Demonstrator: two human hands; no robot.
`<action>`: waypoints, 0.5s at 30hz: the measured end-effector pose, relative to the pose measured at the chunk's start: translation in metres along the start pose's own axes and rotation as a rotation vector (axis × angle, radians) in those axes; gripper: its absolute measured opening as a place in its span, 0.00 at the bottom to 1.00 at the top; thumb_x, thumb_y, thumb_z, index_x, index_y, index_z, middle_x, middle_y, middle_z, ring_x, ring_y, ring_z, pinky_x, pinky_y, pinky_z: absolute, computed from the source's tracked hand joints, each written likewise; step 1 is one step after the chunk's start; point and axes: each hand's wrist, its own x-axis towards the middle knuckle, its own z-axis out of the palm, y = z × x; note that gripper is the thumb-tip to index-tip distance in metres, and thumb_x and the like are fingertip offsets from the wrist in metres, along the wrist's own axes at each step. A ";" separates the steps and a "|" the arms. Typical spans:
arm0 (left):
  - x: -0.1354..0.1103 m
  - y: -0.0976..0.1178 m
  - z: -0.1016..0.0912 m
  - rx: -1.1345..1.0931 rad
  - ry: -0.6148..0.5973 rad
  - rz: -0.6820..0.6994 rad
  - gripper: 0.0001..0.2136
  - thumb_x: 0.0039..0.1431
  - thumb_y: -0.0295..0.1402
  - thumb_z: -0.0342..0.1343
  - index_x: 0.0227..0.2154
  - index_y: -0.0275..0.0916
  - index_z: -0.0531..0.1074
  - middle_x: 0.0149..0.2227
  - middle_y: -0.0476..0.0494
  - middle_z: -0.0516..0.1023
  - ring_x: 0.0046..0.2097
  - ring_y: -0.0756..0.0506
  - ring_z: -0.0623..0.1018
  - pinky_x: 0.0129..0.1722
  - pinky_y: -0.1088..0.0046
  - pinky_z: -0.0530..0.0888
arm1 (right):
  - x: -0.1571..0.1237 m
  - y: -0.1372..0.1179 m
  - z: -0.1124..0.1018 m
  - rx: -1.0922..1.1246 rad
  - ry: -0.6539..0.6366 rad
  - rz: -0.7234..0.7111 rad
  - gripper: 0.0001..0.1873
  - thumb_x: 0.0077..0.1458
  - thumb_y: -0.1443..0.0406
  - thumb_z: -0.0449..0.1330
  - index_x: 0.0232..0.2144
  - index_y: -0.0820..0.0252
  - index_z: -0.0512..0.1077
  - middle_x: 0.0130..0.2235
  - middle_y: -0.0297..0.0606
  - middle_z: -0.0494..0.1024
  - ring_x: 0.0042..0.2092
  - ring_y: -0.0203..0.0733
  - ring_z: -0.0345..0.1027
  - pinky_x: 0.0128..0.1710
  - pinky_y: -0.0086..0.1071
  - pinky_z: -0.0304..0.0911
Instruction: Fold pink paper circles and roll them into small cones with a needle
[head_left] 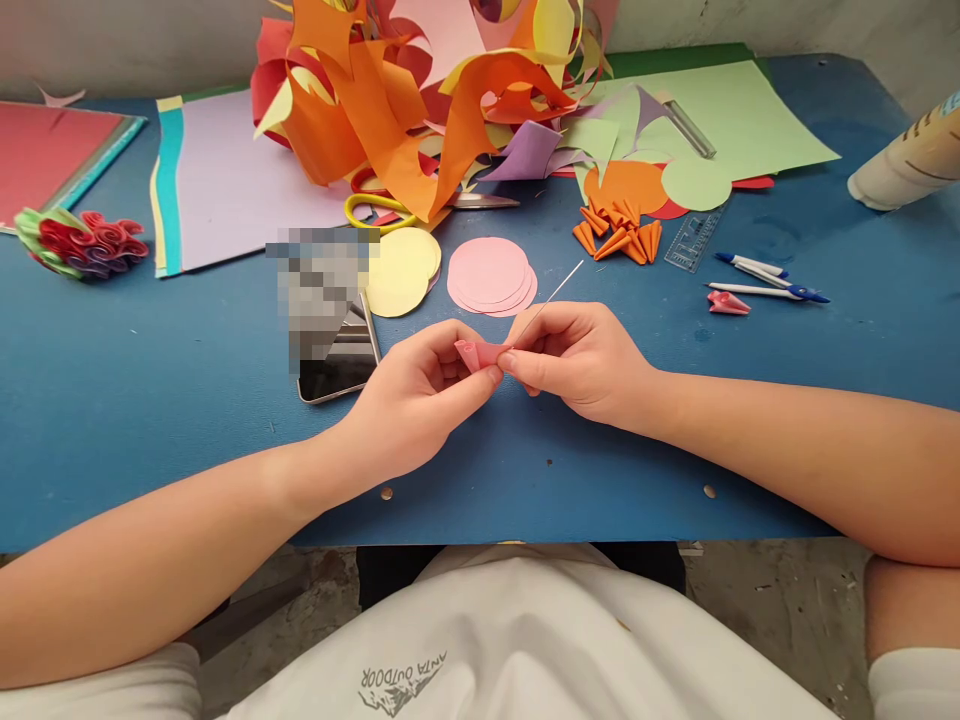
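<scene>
Between my two hands is a small piece of pink paper [486, 353], its left end curled into a roll. My left hand [416, 395] is closed on it, thumb below and fingers behind. At the paper's right end, my right hand [589, 360] pinches it between thumb and fingertips. A thin white stick [566, 282] slants up and right from the right fingers, its lower end hidden by them. Just beyond the hands lie stacked pink paper circles [487, 272] and pale yellow circles [401, 272]. A finished-looking pink paper cone [727, 304] rests to the right.
Scissors [382, 212] lie beneath a heap of paper scraps [390, 100]. Orange paper cones [622, 232], a clear ruler [694, 240] and pens [780, 285] sit right. A phone [337, 375] is by my left hand; a bottle [904, 160] stands far right, a paper flower [90, 243] left.
</scene>
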 end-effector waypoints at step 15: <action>-0.001 0.000 -0.002 -0.042 -0.033 -0.006 0.06 0.57 0.33 0.67 0.31 0.38 0.77 0.26 0.49 0.77 0.30 0.50 0.75 0.29 0.75 0.73 | 0.000 0.000 0.000 0.047 -0.038 -0.032 0.19 0.48 0.60 0.77 0.23 0.62 0.73 0.23 0.30 0.74 0.25 0.29 0.63 0.24 0.25 0.60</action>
